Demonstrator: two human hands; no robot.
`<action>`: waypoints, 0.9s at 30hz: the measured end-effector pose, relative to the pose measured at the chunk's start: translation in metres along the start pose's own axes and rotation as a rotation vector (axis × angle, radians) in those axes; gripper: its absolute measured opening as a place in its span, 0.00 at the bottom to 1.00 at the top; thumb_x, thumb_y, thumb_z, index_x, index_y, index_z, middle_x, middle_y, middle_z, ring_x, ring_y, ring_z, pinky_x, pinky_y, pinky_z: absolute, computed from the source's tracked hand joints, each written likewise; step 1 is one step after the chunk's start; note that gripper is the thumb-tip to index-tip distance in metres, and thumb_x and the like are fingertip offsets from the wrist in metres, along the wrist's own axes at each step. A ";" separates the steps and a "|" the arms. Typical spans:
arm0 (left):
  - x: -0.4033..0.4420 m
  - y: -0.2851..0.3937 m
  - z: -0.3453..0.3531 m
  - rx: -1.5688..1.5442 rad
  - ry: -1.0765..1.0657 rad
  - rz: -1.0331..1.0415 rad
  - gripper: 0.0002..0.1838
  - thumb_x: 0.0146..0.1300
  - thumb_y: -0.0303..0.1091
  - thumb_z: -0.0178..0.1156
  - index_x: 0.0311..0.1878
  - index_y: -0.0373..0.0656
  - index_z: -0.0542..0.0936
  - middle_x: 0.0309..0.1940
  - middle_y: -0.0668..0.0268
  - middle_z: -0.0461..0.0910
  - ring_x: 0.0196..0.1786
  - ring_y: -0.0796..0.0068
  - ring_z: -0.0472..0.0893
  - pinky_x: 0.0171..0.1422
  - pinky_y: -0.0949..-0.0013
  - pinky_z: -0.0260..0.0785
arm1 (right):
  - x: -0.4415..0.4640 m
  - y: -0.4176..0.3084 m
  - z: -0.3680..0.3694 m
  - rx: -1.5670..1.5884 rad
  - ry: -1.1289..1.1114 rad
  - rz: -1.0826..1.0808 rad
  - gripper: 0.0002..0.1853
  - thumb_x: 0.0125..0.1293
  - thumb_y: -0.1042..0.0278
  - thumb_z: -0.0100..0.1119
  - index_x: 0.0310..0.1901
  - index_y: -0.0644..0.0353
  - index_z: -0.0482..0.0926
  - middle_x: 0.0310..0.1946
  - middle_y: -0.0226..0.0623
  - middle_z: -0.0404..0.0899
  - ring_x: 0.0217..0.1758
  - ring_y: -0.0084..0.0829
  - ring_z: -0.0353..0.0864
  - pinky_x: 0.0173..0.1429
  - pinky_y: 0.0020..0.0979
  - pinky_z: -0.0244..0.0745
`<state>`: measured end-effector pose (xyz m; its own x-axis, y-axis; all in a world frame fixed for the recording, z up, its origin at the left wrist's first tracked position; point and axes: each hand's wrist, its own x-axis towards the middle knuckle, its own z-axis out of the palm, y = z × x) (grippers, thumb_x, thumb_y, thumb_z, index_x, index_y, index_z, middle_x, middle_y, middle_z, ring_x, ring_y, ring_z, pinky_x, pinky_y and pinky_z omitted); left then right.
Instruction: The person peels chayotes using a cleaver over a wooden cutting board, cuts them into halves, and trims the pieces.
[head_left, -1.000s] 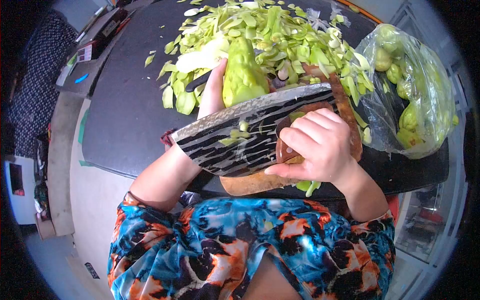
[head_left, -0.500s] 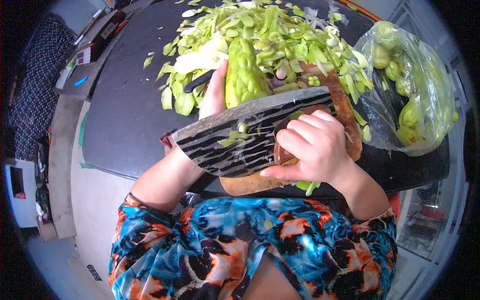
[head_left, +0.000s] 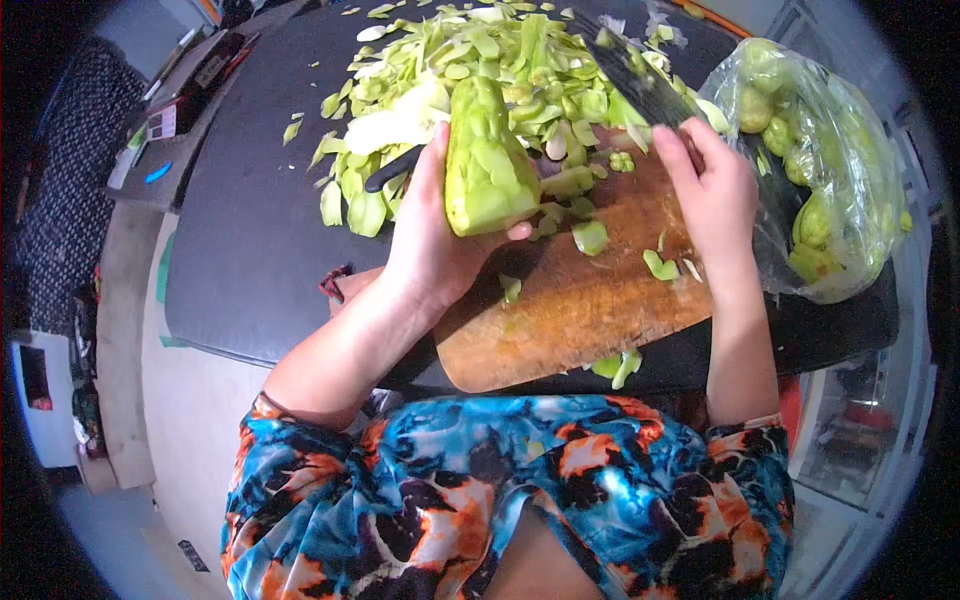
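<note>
My left hand [head_left: 430, 225] is wrapped round a large cone-shaped, knobbly green vegetable [head_left: 490, 170], mostly peeled, its cut broad end toward me. In my right hand [head_left: 712, 190] is a cleaver [head_left: 645, 80], lifted off to the right, its dark blade slanting up and away over the peelings; the handle is hidden by my fingers. Below both hands lies a wooden cutting board [head_left: 580, 320], with a few green scraps [head_left: 590, 238] on it. Beside my left fingers, a black handle [head_left: 392, 170] sticks out of the pile of peelings [head_left: 430, 70].
A clear plastic bag [head_left: 860, 180] of similar knobbly green vegetables stands to the right on the black table [head_left: 250, 240]. More peelings [head_left: 620, 368] lie at the board's near edge. At the left is a side counter [head_left: 150, 180] with boxes.
The cleaver has swung from across the board in front of the vegetable to the upper right, baring the board. My left hand has tilted the vegetable, showing its cut end.
</note>
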<state>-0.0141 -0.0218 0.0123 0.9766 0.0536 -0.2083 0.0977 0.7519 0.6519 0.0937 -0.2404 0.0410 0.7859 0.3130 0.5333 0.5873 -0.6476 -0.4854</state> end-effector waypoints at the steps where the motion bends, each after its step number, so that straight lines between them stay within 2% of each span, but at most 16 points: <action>1: 0.001 0.002 -0.002 -0.008 0.019 0.004 0.29 0.67 0.63 0.43 0.60 0.54 0.70 0.51 0.61 0.78 0.51 0.62 0.78 0.38 0.61 0.73 | -0.006 -0.010 -0.004 0.059 -0.045 -0.028 0.21 0.59 0.48 0.64 0.25 0.59 0.74 0.16 0.37 0.75 0.19 0.39 0.74 0.24 0.34 0.65; 2: 0.002 0.003 -0.002 -0.015 0.048 0.013 0.28 0.68 0.62 0.42 0.60 0.53 0.70 0.49 0.62 0.78 0.49 0.64 0.79 0.39 0.60 0.74 | -0.012 -0.020 -0.007 0.121 -0.094 -0.055 0.21 0.59 0.49 0.65 0.24 0.59 0.74 0.16 0.37 0.74 0.18 0.38 0.74 0.23 0.33 0.65; 3: 0.003 0.004 0.000 -0.022 0.078 0.021 0.28 0.69 0.62 0.40 0.59 0.52 0.70 0.48 0.63 0.78 0.48 0.66 0.79 0.40 0.60 0.75 | -0.019 -0.030 -0.008 0.213 -0.127 -0.180 0.20 0.57 0.51 0.67 0.23 0.59 0.73 0.15 0.36 0.73 0.18 0.37 0.74 0.23 0.33 0.64; 5: 0.002 -0.001 0.010 -0.077 0.146 0.072 0.30 0.69 0.62 0.40 0.58 0.48 0.70 0.47 0.61 0.78 0.46 0.67 0.79 0.45 0.58 0.75 | -0.028 -0.039 -0.005 0.144 -0.201 -0.476 0.25 0.54 0.40 0.65 0.20 0.54 0.71 0.14 0.32 0.71 0.19 0.35 0.75 0.25 0.35 0.66; 6: 0.004 0.005 -0.003 -0.145 0.037 -0.098 0.32 0.68 0.64 0.41 0.59 0.46 0.70 0.48 0.59 0.78 0.47 0.64 0.79 0.52 0.57 0.74 | -0.035 -0.045 -0.003 0.129 -0.244 -0.518 0.27 0.53 0.34 0.62 0.20 0.51 0.70 0.15 0.30 0.70 0.21 0.34 0.75 0.28 0.34 0.66; 8: 0.013 0.009 -0.020 -0.212 -0.231 -0.180 0.33 0.67 0.65 0.43 0.59 0.45 0.71 0.48 0.57 0.78 0.48 0.61 0.79 0.56 0.57 0.72 | -0.043 -0.051 0.002 0.098 -0.258 -0.627 0.27 0.52 0.34 0.62 0.21 0.52 0.69 0.16 0.30 0.70 0.22 0.34 0.75 0.29 0.33 0.66; 9: 0.015 0.006 -0.020 -0.337 -0.267 -0.168 0.33 0.67 0.65 0.43 0.59 0.45 0.72 0.49 0.56 0.78 0.49 0.60 0.79 0.57 0.56 0.72 | -0.044 -0.050 0.005 0.105 -0.255 -0.634 0.28 0.51 0.34 0.63 0.22 0.53 0.70 0.16 0.30 0.70 0.22 0.34 0.74 0.29 0.33 0.64; 11: 0.014 0.005 -0.016 -0.345 -0.283 -0.161 0.33 0.67 0.65 0.43 0.59 0.46 0.71 0.50 0.56 0.78 0.49 0.60 0.79 0.57 0.56 0.72 | -0.046 -0.049 0.009 0.120 -0.249 -0.652 0.30 0.48 0.33 0.64 0.22 0.57 0.71 0.17 0.31 0.69 0.21 0.34 0.73 0.28 0.33 0.61; 13: 0.017 0.003 -0.020 -0.355 -0.321 -0.160 0.33 0.67 0.64 0.43 0.61 0.46 0.70 0.52 0.56 0.77 0.51 0.60 0.79 0.57 0.56 0.72 | -0.046 -0.050 0.009 0.106 -0.233 -0.651 0.30 0.48 0.34 0.64 0.22 0.57 0.70 0.16 0.31 0.68 0.21 0.35 0.72 0.28 0.33 0.61; 17: 0.013 0.004 -0.011 -0.163 -0.133 -0.056 0.33 0.67 0.65 0.43 0.61 0.47 0.70 0.52 0.57 0.77 0.52 0.60 0.78 0.58 0.56 0.72 | -0.047 -0.051 0.012 0.097 -0.213 -0.640 0.29 0.50 0.34 0.63 0.21 0.56 0.70 0.15 0.32 0.67 0.20 0.35 0.71 0.27 0.33 0.61; 20: -0.003 0.005 0.004 -0.030 0.066 0.012 0.33 0.67 0.65 0.43 0.61 0.47 0.70 0.51 0.58 0.78 0.51 0.61 0.78 0.57 0.54 0.72 | -0.041 -0.047 0.009 -0.059 -0.222 -0.571 0.26 0.54 0.34 0.60 0.22 0.51 0.70 0.16 0.29 0.70 0.22 0.32 0.75 0.30 0.33 0.65; 21: 0.004 0.003 0.007 -0.055 0.139 0.030 0.31 0.68 0.64 0.41 0.60 0.49 0.70 0.49 0.60 0.78 0.50 0.65 0.79 0.51 0.55 0.73 | -0.036 -0.040 0.012 -0.052 -0.177 -0.511 0.25 0.56 0.35 0.60 0.21 0.50 0.70 0.16 0.29 0.71 0.21 0.32 0.75 0.28 0.34 0.66; 22: 0.000 0.005 0.001 0.055 0.052 0.035 0.28 0.69 0.62 0.40 0.59 0.51 0.71 0.48 0.63 0.79 0.49 0.68 0.79 0.44 0.60 0.73 | -0.030 -0.033 0.015 -0.023 -0.136 -0.368 0.25 0.55 0.36 0.61 0.21 0.51 0.71 0.16 0.32 0.74 0.21 0.36 0.77 0.26 0.36 0.67; 23: -0.001 0.002 0.003 0.062 0.027 0.025 0.28 0.70 0.62 0.40 0.58 0.52 0.71 0.47 0.64 0.79 0.48 0.69 0.79 0.41 0.62 0.73 | -0.022 -0.029 0.013 -0.042 -0.108 -0.167 0.25 0.56 0.38 0.62 0.21 0.53 0.73 0.16 0.34 0.76 0.20 0.39 0.78 0.24 0.39 0.69; 24: -0.003 -0.001 0.006 0.066 0.001 0.014 0.27 0.70 0.61 0.39 0.58 0.52 0.71 0.47 0.65 0.79 0.47 0.70 0.79 0.39 0.64 0.72 | -0.011 -0.017 0.011 -0.142 -0.066 -0.112 0.25 0.57 0.39 0.62 0.23 0.55 0.75 0.16 0.37 0.77 0.22 0.41 0.80 0.25 0.40 0.70; 27: -0.002 0.000 0.005 0.047 -0.035 0.010 0.27 0.70 0.61 0.40 0.57 0.52 0.71 0.46 0.65 0.79 0.47 0.70 0.80 0.40 0.63 0.73 | -0.003 0.002 0.009 -0.088 -0.003 -0.030 0.24 0.59 0.42 0.62 0.23 0.58 0.75 0.15 0.37 0.74 0.19 0.41 0.76 0.23 0.37 0.67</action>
<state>-0.0154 -0.0251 0.0164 0.9836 0.0375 -0.1767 0.0960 0.7199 0.6875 0.0947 -0.2361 0.0321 0.7688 0.3351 0.5447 0.5914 -0.6964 -0.4065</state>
